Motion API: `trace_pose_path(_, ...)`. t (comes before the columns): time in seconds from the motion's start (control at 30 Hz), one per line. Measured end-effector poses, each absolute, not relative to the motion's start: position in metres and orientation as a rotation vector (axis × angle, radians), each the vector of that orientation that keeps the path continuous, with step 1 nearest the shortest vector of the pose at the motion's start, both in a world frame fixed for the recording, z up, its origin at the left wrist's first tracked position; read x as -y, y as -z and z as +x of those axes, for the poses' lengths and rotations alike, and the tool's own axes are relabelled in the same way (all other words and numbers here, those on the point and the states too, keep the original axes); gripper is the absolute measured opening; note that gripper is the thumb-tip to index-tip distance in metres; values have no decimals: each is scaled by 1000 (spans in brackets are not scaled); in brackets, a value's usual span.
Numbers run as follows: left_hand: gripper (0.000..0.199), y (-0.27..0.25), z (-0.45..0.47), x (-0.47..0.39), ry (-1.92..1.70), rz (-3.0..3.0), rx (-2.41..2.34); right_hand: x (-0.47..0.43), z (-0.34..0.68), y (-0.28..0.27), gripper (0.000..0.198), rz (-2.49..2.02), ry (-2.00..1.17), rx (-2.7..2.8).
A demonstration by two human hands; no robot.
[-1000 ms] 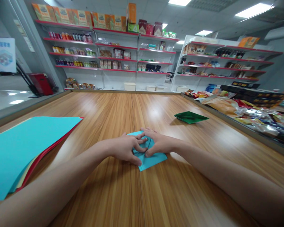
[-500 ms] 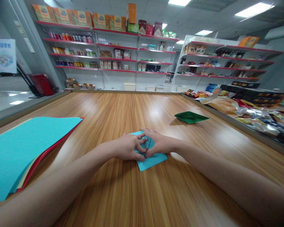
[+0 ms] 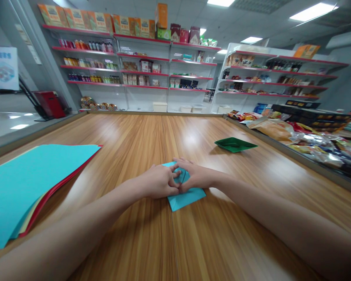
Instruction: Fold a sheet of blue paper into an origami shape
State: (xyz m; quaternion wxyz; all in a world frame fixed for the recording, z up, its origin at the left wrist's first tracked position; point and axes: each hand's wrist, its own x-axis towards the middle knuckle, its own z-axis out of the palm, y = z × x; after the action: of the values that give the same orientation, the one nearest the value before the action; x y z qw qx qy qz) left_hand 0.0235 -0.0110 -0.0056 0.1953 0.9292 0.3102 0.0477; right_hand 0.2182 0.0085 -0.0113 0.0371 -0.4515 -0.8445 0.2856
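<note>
A folded sheet of light blue paper [image 3: 187, 198] lies flat near the middle of the wooden table, with creases and a pointed corner toward me. My left hand [image 3: 161, 181] is on its left part, fingers curled and thumb against the paper. From the right, my right hand [image 3: 196, 175] reaches over the same sheet, with its fingers along the upper edge and its thumb close to the left thumb. Both hands hold the paper against the table, and they hide much of its middle. Beyond them to the right rests a folded green paper shape [image 3: 235, 144].
A stack of coloured sheets [image 3: 43, 175], blue on top with cream and red beneath, lies at the left. Packaged snacks [image 3: 316, 152] crowd beyond the table's right rim. Stocked shelves [image 3: 143, 56] stand behind the table's far edge [image 3: 155, 113].
The left thumb and fingers have drawn slightly closer to the right thumb on the blue paper. The right hand and the paper look almost the same.
</note>
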Motion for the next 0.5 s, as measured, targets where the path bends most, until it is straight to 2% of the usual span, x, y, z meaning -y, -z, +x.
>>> trace_pose_path(0.13, 23, 5, 25, 12, -146, 2585, -881, -9, 218, 11, 79, -1319, -876, 2610)
trace_pose_path(0.33, 27, 2, 27, 14, -169, 2557, -899, -12, 220, 14, 90, -1365, -882, 2593)
trace_pose_path(0.5, 28, 2, 28, 14, -180, 2550, -898, -14, 221, 15, 83, -1310, -875, 2602)
